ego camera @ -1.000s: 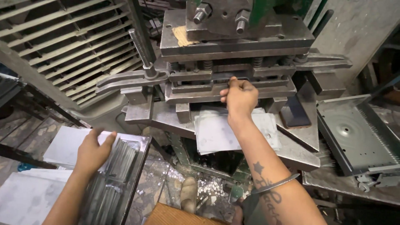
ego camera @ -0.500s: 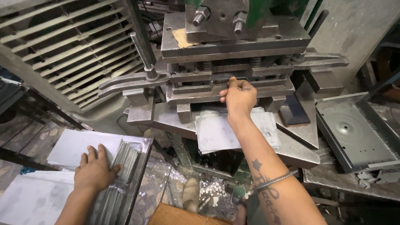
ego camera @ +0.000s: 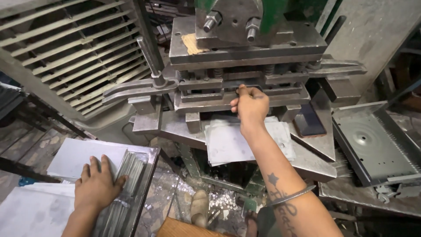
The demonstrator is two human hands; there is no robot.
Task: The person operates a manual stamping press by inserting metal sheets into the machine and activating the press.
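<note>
My right hand (ego camera: 251, 105) reaches into the gap of a heavy steel press die (ego camera: 237, 83), fingers curled at a thin metal piece I cannot make out clearly. Below it lies a stack of flat grey metal sheets (ego camera: 228, 145) on the press bed. My left hand (ego camera: 98, 184) rests flat, fingers spread, on a pile of thin metal strips (ego camera: 129, 169) in a shiny tray (ego camera: 149, 173) at the lower left.
Grey sheet blanks (ego camera: 70, 156) lie left of the tray. A stamped metal panel (ego camera: 372, 145) sits at the right. A dark phone-like slab (ego camera: 309, 123) lies on the press bed. Long clamp arms (ego camera: 131, 87) stick out sideways. Small punched scraps (ego camera: 221, 202) litter the floor.
My left hand has slid down and toward me over the strips in the tray. My right hand has stayed at the die gap.
</note>
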